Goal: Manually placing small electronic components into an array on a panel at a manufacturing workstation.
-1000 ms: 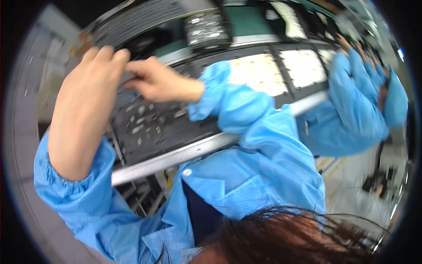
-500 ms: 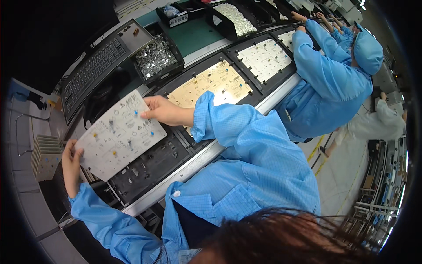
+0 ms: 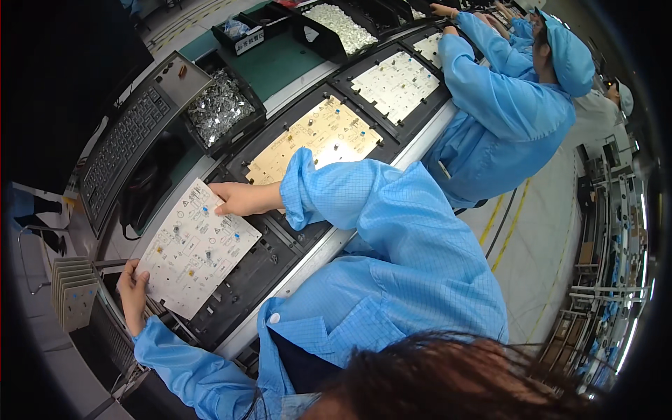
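Observation:
A white circuit board (image 3: 199,248), printed with dark marks and dotted with small blue and yellow parts, is held by its edges in both my hands. My left hand (image 3: 133,290) is closed on its left end, thumb on top. My right hand (image 3: 238,199) pinches the far right edge, its other fingers hidden beneath. Under the board lies a black fixture tray (image 3: 264,269), partly covered; whether the two touch I cannot tell. Just beyond my right forearm, a yellowish circuit board (image 3: 304,133) sits in another black tray.
A bin of shiny metal pieces (image 3: 218,105) and a keyboard (image 3: 126,154) stand beyond the line. Several boards stand upright in a rack (image 3: 73,294) at left. A co-worker in blue (image 3: 504,119) reaches over farther trays at right. A metal rail (image 3: 329,241) edges the near side.
The white board has come nearer and to the right, covering more of the black tray, with both hands still on it. The whole view has shifted a little.

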The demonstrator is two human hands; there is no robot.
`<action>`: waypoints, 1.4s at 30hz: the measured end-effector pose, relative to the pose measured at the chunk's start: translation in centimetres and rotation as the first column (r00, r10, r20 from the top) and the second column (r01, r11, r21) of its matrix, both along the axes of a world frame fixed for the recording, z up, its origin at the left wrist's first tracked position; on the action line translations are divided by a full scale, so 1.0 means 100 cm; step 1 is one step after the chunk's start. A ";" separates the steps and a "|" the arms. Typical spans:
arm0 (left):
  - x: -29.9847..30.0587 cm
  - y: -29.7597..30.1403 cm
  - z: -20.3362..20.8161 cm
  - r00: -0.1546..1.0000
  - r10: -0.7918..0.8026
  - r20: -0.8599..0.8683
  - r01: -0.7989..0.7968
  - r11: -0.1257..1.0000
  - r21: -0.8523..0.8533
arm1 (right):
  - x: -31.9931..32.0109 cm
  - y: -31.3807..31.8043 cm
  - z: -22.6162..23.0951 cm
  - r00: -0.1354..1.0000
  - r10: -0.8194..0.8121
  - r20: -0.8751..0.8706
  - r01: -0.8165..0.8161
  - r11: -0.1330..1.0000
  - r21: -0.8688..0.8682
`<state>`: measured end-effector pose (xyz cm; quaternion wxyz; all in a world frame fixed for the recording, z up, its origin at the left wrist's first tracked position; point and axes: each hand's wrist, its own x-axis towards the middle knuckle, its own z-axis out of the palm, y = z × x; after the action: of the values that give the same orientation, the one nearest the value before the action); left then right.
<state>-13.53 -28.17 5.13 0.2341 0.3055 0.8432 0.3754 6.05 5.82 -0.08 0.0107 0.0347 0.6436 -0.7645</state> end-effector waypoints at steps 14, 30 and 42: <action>0.028 0.025 -0.021 0.993 0.010 -0.115 -0.026 0.990 -0.137 | -0.016 0.073 0.002 0.985 0.175 0.007 -0.160 0.883 0.441; 0.050 0.037 -0.075 0.852 -0.086 -0.517 -0.099 0.943 -0.319 | 0.000 0.074 -0.021 0.966 0.219 -0.138 0.064 0.315 0.947; 0.192 0.084 -0.046 0.738 -0.153 -0.658 -0.074 0.950 -0.304 | 0.003 0.096 0.011 0.884 0.435 -0.171 0.035 0.303 0.952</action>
<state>5.70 -19.77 0.56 -0.0337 0.3978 0.9117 0.0973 6.37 15.40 1.03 -0.0450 -0.2051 0.9498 -0.2321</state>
